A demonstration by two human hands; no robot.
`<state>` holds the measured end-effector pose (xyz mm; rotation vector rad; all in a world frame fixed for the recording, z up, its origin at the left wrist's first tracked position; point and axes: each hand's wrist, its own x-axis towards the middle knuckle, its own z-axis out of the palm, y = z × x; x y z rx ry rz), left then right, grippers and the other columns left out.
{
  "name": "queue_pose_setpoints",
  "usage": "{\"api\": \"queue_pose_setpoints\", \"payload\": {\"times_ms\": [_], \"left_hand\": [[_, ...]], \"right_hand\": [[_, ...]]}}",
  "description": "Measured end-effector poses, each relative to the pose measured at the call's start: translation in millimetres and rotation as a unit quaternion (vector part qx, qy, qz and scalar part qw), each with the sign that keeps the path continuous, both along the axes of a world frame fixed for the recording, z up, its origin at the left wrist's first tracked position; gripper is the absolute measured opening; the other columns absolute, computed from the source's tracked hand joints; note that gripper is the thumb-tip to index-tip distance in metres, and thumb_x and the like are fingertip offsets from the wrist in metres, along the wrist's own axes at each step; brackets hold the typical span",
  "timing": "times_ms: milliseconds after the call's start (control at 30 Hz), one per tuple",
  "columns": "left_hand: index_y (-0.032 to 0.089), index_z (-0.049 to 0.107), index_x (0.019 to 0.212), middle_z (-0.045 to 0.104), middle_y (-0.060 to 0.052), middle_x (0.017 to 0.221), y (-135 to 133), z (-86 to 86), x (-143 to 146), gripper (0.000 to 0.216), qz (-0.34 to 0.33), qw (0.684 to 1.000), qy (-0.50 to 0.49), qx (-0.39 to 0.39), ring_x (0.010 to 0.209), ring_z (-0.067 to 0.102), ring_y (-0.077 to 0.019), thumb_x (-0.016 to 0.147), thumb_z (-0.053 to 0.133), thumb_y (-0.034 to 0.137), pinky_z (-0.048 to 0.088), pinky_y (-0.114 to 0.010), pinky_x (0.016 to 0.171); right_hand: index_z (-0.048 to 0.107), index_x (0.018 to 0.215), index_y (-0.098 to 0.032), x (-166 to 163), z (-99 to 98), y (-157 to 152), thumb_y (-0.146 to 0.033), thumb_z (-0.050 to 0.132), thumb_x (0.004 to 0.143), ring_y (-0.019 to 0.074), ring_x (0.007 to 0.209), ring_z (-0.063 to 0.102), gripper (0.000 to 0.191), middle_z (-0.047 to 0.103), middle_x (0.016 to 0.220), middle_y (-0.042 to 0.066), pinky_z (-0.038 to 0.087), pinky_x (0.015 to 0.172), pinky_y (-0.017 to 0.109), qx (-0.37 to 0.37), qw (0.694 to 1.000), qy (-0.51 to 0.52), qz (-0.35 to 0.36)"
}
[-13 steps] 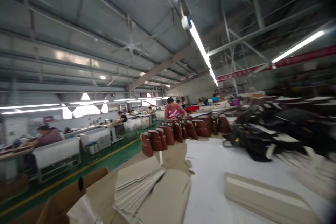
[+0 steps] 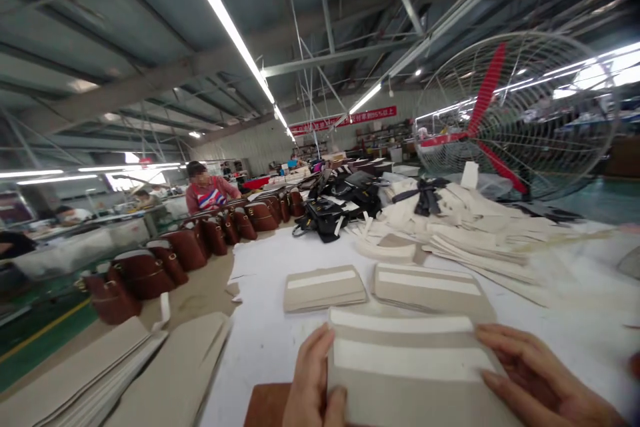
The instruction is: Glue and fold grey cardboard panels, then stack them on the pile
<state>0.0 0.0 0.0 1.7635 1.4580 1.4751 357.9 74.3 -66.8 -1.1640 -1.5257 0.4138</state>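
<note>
A beige panel [image 2: 410, 373] with two white strips is held flat at the near table edge, clamped between the left hand [image 2: 313, 383] and right hand [image 2: 535, 380]. It appears to be being squared up; next, a steady, even grip seems needed. Two matching panels [image 2: 325, 288] lie just beyond on the white table [image 2: 265, 340].

On the white-covered worktop [image 2: 270, 340], a beige fabric panel with two white strips [image 2: 410, 373] lies nearest, the left hand [image 2: 313, 383] at its left edge and the right hand [image 2: 537, 377] at its right. Behind it, two similar beige striped panels [image 2: 324, 288] lie side by side. A row of brown leather bags [image 2: 190, 247] runs along the worktop's left. A large wire-caged fan [image 2: 515, 113] stands behind at right.
</note>
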Motion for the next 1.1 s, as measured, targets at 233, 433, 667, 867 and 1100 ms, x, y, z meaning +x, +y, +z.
{"api": "queue_pose_setpoints", "payload": {"times_ms": [233, 433, 667, 867, 1100], "left_hand": [[0.019, 0.072, 0.126, 0.064, -0.011, 0.150, 138.3, 18.3, 63.6, 0.059, -0.007, 0.999, 0.041, -0.012, 0.145, 0.057, -0.0242, 0.075, 0.057, -0.007, 0.033, -0.041, 0.131], [0.020, 0.070, 0.127, 0.068, -0.010, 0.139, 210.9, 10.1, 93.9, 0.028, 0.014, 0.995, 0.081, -0.059, 0.130, 0.065, -0.0297, 0.104, 0.074, 0.034, 0.052, -0.057, 0.113], [0.022, 0.066, 0.141, 0.052, -0.012, 0.164, 185.2, 2.3, 34.1, 0.042, 0.079, 0.984, 0.140, -0.074, 0.151, 0.049, -0.0352, 0.101, 0.077, 0.031, 0.041, -0.063, 0.124], [0.022, 0.062, 0.146, 0.050, -0.012, 0.165, 142.5, 8.9, -77.7, 0.047, 0.216, 0.947, 0.190, -0.140, 0.154, 0.045, -0.0380, 0.104, 0.074, 0.036, 0.036, -0.067, 0.126], [0.021, 0.066, 0.138, 0.064, -0.011, 0.147, 141.7, -13.0, -96.6, 0.039, 0.232, 0.918, 0.207, -0.247, 0.133, 0.064, -0.0317, 0.104, 0.074, 0.040, 0.054, -0.057, 0.112]], "right_hand": [[0.079, 0.104, -0.024, 33.4, 28.7, 94.6, -0.070, 0.067, 0.072, 0.0337, 0.101, 0.076, 0.057, 0.075, 0.122, 0.014, 0.067, 0.091, 0.048, -0.049, 0.992, 0.008, -0.118], [0.075, 0.092, -0.024, 44.8, 18.8, 151.5, -0.060, 0.060, 0.070, 0.0359, 0.091, 0.073, 0.045, 0.072, 0.110, 0.018, 0.064, 0.088, 0.056, -0.022, 0.987, -0.046, -0.153], [0.073, 0.086, -0.027, 38.2, 18.1, 137.4, -0.058, 0.054, 0.079, 0.0516, 0.117, 0.066, 0.037, 0.073, 0.112, 0.025, 0.044, 0.110, 0.074, 0.024, 0.981, -0.143, -0.132], [0.078, 0.109, -0.027, -47.6, 47.3, 115.8, -0.045, 0.047, 0.098, 0.0311, 0.112, 0.072, 0.037, 0.076, 0.122, 0.011, 0.058, 0.101, 0.047, 0.041, 0.960, -0.271, 0.056], [0.075, 0.107, -0.018, -159.5, 54.9, 163.1, -0.034, 0.069, 0.105, 0.0274, 0.111, 0.069, 0.018, 0.074, 0.111, 0.009, 0.055, 0.104, 0.051, 0.013, 0.890, -0.446, 0.094]]}}
